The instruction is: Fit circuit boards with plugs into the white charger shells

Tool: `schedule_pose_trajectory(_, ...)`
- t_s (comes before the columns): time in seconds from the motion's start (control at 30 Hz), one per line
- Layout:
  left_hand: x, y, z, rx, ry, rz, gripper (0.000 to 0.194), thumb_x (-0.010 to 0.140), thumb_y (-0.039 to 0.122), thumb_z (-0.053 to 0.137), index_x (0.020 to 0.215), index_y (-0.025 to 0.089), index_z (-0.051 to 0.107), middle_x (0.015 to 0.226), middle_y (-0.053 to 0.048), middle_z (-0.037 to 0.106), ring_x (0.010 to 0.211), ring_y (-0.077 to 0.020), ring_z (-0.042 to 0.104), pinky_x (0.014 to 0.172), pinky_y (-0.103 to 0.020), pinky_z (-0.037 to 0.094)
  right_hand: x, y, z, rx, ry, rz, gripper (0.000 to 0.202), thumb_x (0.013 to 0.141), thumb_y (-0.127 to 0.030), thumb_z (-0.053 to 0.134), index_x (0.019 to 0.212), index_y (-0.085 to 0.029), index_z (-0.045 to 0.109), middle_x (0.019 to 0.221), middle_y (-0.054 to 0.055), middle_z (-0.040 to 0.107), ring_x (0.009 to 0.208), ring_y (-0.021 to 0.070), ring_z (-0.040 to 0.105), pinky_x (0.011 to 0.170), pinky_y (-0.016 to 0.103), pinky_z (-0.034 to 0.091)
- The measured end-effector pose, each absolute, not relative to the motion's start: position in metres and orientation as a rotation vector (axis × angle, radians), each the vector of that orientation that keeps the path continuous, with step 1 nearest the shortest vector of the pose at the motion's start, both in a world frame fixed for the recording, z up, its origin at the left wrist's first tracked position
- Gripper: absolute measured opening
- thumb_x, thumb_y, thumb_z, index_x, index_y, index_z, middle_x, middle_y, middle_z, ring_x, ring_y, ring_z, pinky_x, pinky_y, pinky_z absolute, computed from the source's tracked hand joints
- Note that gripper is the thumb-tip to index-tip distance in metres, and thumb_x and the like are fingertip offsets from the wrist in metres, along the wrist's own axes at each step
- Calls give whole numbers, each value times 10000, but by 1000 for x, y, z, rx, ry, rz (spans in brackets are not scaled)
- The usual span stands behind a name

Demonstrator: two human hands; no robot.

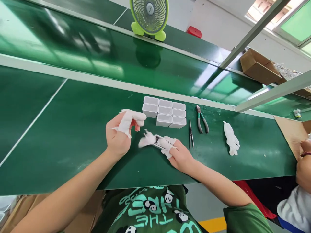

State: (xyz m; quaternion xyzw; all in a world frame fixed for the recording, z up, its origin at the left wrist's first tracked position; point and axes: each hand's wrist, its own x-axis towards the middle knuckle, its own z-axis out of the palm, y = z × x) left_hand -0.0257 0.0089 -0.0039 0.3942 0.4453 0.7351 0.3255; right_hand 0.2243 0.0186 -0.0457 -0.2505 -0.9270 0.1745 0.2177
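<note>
White coverings wrap the fingers of both hands. My right hand (175, 152) grips a small metal-framed tool (157, 140) that points left, with a crumpled white piece (147, 139) at its far end. To the left and slightly above it, my left hand (125, 129) is raised over the table with its fingers curled together; whether anything small sits between them is hidden. Behind the hands stands a block of several clear plastic boxes (164, 111).
Right of the boxes lie black tweezers (191, 135), pliers (202, 119) and a white glove (231, 138) on the green table (85, 113). A green fan (150, 17) stands at the back. Cardboard (289, 132) and another person's arm (305, 168) are at the far right.
</note>
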Motion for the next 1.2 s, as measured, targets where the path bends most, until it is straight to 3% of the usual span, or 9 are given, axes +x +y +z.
schedule_pose_trajectory(0.1, -26, 8, -3, 1046, 1172, 1930, 294, 905, 479, 707, 809, 224, 819, 691, -60, 690, 595, -169, 610, 471, -291, 446, 213, 22, -41, -585, -2562, 405, 423, 988, -230, 604, 1405, -191, 544, 1372, 231, 623, 1195, 341, 641, 949, 511, 600)
schedule_pose_trajectory(0.17, -26, 8, -4, 1056, 1184, 1907, 296, 913, 470, 689, 816, 222, 819, 688, -61, 695, 606, -178, 618, 478, -296, 448, 212, 23, -34, -567, -2536, 461, 578, 991, -323, 629, 1507, -164, 423, 1498, 267, 524, 1343, 364, 562, 1034, 533, 559)
schedule_pose_trajectory(0.23, -27, 8, -5, 1066, 1203, 1891, 303, 918, 478, 680, 818, 228, 819, 697, -58, 701, 610, -176, 614, 491, -298, 449, 215, 23, -27, -603, -2455, 576, 714, 984, -353, 638, 1586, -197, 287, 1564, 242, 468, 1433, 356, 494, 1084, 538, 530)
schedule_pose_trajectory(0.3, -28, 8, -6, 1065, 1236, 1882, 302, 920, 491, 684, 825, 238, 818, 697, -46, 698, 595, -159, 591, 504, -294, 448, 218, 23, -24, -644, -2347, 640, 771, 970, -321, 648, 1608, -266, 218, 1568, 194, 481, 1403, 337, 533, 1066, 535, 546)
schedule_pose_trajectory(0.43, -28, 9, -7, 1033, 1279, 1837, 288, 908, 499, 712, 822, 245, 819, 692, -29, 680, 590, -139, 571, 512, -278, 439, 219, 24, -26, -674, -2290, 637, 715, 959, -282, 649, 1574, -284, 284, 1463, 176, 581, 1284, 320, 622, 974, 512, 603)
schedule_pose_trajectory(0.6, -27, 8, -9, 1030, 1272, 1795, 297, 911, 518, 715, 827, 254, 821, 706, -29, 684, 596, -138, 572, 524, -278, 437, 214, 25, -31, -637, -2298, 581, 618, 951, -233, 670, 1493, -254, 373, 1319, 171, 677, 1297, 307, 633, 1002, 497, 590)
schedule_pose_trajectory(0.77, -27, 7, -9, 1088, 1285, 1769, 305, 936, 537, 682, 861, 277, 824, 710, -31, 690, 585, -142, 566, 536, -296, 432, 216, 25, -33, -630, -2303, 495, 577, 917, -192, 696, 1433, -256, 446, 1327, 175, 687, 1248, 315, 674, 961, 485, 606)
schedule_pose_trajectory(1.03, -28, 8, -7, 1133, 1331, 1723, 332, 903, 539, 700, 822, 239, 817, 670, -45, 670, 575, -149, 563, 523, -292, 427, 213, 23, -36, -584, -2382, 439, 497, 975, -208, 646, 1448, -230, 499, 1257, 191, 712, 1189, 301, 701, 899, 441, 643)
schedule_pose_trajectory(1.2, -27, 10, -7, 1142, 1337, 1727, 337, 875, 542, 722, 801, 226, 813, 673, -47, 677, 547, -140, 546, 508, -292, 429, 215, 23, -29, -611, -2399, 464, 511, 982, -260, 642, 1474, -246, 506, 1349, 195, 662, 1226, 307, 673, 944, 461, 627)
